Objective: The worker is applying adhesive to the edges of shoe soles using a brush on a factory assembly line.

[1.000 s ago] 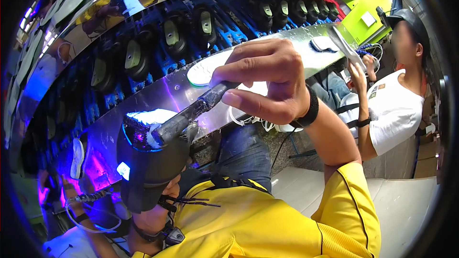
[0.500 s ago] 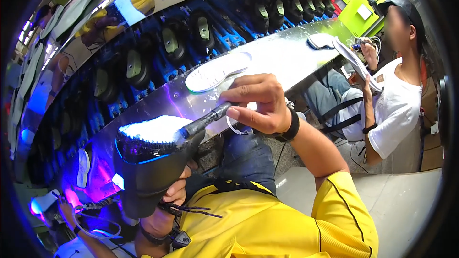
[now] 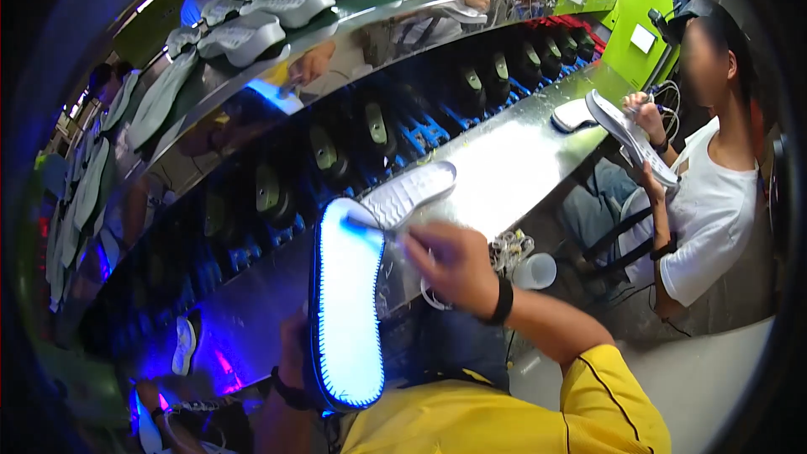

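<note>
A dark shoe upper stands on end in front of me, its stitched underside facing up and glowing white-blue. My left hand holds it from its left side; most of the fingers are hidden behind it. In my blurred right hand is a brush with a dark handle, pinched between thumb and fingers. The brush tip meets the underside near the upper's far end. Just beyond lies a pale shoe sole on the metal bench, tread side up.
Dark shoe lasts line the rack behind the bench. Grey soles lie on the raised shelf. At the right a co-worker holds a sole. A small sole sits at left, a white cup at right.
The shoe upper has turned from a tilted side view to show its whole underside. My right hand and the brush have moved slightly down and right. The sole on the bench now shows its tread.
</note>
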Demonstrator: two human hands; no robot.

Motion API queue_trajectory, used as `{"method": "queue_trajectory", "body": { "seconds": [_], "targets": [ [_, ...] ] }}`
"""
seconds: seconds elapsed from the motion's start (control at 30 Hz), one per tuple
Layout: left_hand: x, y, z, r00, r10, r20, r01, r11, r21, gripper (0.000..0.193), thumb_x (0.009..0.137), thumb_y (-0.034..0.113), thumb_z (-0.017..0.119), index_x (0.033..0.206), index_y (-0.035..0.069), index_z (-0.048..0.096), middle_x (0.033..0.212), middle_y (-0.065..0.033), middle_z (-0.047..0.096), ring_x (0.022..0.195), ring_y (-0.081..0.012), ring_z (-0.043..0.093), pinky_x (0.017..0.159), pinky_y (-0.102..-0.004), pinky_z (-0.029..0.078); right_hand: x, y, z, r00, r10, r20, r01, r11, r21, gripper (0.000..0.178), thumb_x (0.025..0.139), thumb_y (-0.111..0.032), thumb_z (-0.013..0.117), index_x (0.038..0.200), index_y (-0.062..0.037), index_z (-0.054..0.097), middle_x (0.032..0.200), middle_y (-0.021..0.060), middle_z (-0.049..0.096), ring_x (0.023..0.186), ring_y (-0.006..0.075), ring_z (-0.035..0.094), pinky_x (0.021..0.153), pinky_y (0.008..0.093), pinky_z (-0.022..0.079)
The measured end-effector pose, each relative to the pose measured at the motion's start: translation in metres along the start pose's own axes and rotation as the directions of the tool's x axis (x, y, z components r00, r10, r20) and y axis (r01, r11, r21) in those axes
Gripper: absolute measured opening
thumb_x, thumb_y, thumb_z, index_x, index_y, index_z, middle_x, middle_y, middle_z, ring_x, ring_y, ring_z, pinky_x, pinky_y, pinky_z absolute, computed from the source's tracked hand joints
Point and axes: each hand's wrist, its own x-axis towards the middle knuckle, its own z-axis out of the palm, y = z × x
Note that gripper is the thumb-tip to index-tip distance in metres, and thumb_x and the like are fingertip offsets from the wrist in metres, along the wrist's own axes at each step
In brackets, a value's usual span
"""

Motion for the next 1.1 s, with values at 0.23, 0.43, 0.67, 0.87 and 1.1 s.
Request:
{"method": "queue_trajectory", "body": {
  "seconds": [0.23,0.43,0.67,0.87,1.1],
  "targets": [
    [0.081,0.045,0.065,0.975,-0.076,0.209,0.008,0.951,0.309,0.07,0.098,0.039,0.063,0.156,0.002,0.048,0.14,-0.0195,0.066,0.119,-0.0352,0.07,0.108,-0.0486,0.055,-0.043,0.011,-0.044,0.998,-0.056,0.022,0.051,0.985,0.167,0.022,0.094,-0.014,0.079,0.11,0.0011,0.077,0.077,0.0106,0.068,0.063,0.0242,0.066,0.057,0.0342,0.05],
    [0.255,0.086,0.137,0.986,-0.086,0.144,-0.044,0.698,0.714,0.085,0.096,0.006,0.075,0.168,0.002,0.031,0.132,-0.0104,0.07,0.11,-0.0192,0.071,0.097,-0.0347,0.058,-0.051,0.043,-0.075,0.871,0.401,-0.284,-0.258,0.865,0.43,0.024,0.1,-0.011,0.073,0.117,0.0057,0.074,0.085,0.0065,0.072,0.076,0.0109,0.065,0.069,0.0267,0.05],
    [0.487,0.078,0.198,1.0,0.029,-0.01,0.018,-0.266,0.964,0.075,0.084,0.034,0.084,0.145,-0.004,0.062,0.14,-0.0218,0.068,0.122,-0.032,0.069,0.106,-0.0452,0.052,-0.066,0.055,-0.079,0.806,0.523,-0.279,-0.404,0.829,0.386,0.023,0.1,-0.011,0.072,0.116,0.0054,0.076,0.084,0.0015,0.071,0.075,0.0075,0.063,0.068,0.0241,0.048],
    [0.563,0.029,0.178,0.863,0.361,0.352,-0.035,-0.654,0.756,0.043,0.078,0.021,0.075,0.115,-0.002,0.078,0.12,-0.0296,0.074,0.113,-0.0465,0.072,0.095,-0.0487,0.057,-0.069,0.06,-0.071,0.754,0.627,-0.196,-0.522,0.754,0.399,0.023,0.1,-0.007,0.073,0.12,0.0043,0.074,0.088,-0.0001,0.069,0.078,0.0085,0.06,0.07,0.0262,0.049],
    [0.498,0.042,0.146,0.699,0.458,0.549,-0.078,-0.714,0.695,0.061,0.098,0.052,0.066,0.135,0.004,0.069,0.134,-0.0246,0.07,0.126,-0.0435,0.065,0.108,-0.0516,0.05,-0.071,0.059,-0.061,0.747,0.656,-0.104,-0.535,0.687,0.492,0.023,0.1,-0.006,0.072,0.121,0.0031,0.074,0.087,-0.0004,0.068,0.077,0.0082,0.059,0.069,0.0252,0.049]
  ]
}}
